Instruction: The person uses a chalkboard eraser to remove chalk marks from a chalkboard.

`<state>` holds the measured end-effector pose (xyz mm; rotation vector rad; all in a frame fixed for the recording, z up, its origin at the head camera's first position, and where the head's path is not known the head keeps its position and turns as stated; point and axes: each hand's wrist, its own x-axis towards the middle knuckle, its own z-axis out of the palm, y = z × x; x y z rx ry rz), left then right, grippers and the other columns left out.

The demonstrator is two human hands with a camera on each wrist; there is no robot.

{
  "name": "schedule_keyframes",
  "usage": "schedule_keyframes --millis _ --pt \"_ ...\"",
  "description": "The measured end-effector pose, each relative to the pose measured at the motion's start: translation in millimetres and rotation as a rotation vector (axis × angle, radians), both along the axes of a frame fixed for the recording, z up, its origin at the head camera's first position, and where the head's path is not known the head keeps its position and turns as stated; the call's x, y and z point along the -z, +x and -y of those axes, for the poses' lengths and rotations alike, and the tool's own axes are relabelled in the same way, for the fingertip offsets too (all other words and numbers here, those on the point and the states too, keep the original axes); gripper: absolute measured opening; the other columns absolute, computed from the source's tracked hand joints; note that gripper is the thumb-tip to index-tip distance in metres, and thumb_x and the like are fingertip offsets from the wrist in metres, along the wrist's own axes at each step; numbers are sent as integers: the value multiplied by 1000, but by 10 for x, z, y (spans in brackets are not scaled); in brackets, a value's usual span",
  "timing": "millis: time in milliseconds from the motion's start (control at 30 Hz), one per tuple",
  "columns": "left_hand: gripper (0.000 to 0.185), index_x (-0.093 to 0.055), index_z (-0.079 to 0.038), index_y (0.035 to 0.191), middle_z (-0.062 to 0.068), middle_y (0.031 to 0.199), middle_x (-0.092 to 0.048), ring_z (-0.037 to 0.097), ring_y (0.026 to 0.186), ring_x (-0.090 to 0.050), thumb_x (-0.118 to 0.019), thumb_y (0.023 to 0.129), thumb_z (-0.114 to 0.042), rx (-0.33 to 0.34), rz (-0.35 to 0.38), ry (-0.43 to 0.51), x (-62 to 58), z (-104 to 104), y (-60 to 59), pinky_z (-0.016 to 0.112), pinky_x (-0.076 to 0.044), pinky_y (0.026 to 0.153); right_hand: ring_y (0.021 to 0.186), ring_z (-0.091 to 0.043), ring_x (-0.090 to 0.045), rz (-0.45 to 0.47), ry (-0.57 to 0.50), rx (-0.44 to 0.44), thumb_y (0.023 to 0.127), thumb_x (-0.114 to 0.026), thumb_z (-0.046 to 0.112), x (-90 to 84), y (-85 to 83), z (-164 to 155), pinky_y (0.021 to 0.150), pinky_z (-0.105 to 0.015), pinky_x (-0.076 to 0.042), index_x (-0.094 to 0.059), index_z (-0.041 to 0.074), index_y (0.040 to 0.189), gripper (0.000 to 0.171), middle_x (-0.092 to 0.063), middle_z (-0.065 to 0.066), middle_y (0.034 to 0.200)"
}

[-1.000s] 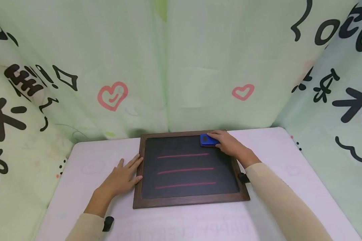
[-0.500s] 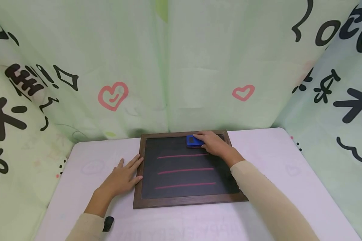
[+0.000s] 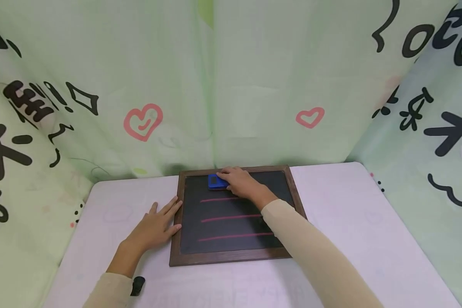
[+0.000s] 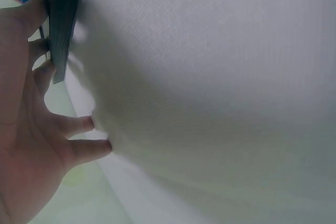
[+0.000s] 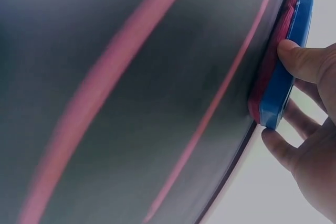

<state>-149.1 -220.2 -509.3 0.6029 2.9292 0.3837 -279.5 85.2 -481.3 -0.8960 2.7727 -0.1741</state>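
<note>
A wood-framed blackboard [image 3: 235, 255] lies on the table with three pink chalk lines across it. My right hand [image 3: 239, 183] grips a blue chalkboard eraser [image 3: 216, 182] near the board's upper left. In the right wrist view, thumb and fingers hold the blue back of the eraser [image 5: 287, 72], and its reddish felt side faces the blackboard [image 5: 157, 103]. My left hand [image 3: 154, 229] is spread at the left edge, fingertips on the frame. The left wrist view shows the left hand [image 4: 42, 124] with some fingers against the frame [image 4: 64, 30] and others reaching to the table.
The white table [image 3: 354, 205] extends on both sides of the board. Behind it hangs a pale green curtain [image 3: 250, 85] with hearts and black lettering, reaching the table's back edge. The right forearm sleeve [image 3: 315, 248] crosses over the board's lower right corner.
My right hand has moved the eraser leftward along the top of the board, from the upper right corner to the upper left. The left hand and the board stay in place.
</note>
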Motion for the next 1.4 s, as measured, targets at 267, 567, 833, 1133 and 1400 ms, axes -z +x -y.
schedule_keyframes --millis 267,567,833,1133,1400 --pt "69 -32 -18 164 5 171 -27 70 139 -32 -57 105 -44 5 -6 2 9 12 -1 80 -41 98 148 -37 -41 21 85 0 105 -61 26 -33 -10 439 115 -55 -42 -35 22 162 63 -37 -6 165" --pt "70 -31 -20 164 3 172 -26 68 140 -32 -56 105 -46 -1 4 -16 8 11 -20 80 -42 98 146 -32 -45 -42 125 -20 105 -62 27 -75 32 760 113 -52 -46 -37 22 162 62 -41 -4 163" --pt "70 -33 -18 164 5 171 -28 69 139 -33 -58 104 -45 -4 10 -12 -13 9 -14 80 -42 97 147 -30 -43 -48 137 -22 105 -62 25 -82 47 842 112 -51 -47 -38 22 161 62 -41 -3 163" --pt "70 -32 -20 164 4 172 -27 68 140 -32 -57 104 -45 -19 11 -24 14 -6 -7 79 -42 99 149 -30 -41 -33 119 -18 105 -62 25 -46 72 801 113 -52 -46 -39 23 161 61 -41 -4 162" --pt "68 -34 -18 163 5 171 -29 70 139 -33 -57 105 -44 -11 4 -10 -1 0 -4 80 -42 97 147 -30 -43 -43 84 -25 103 -64 27 -8 70 745 112 -49 -47 -39 23 161 63 -43 -4 161"
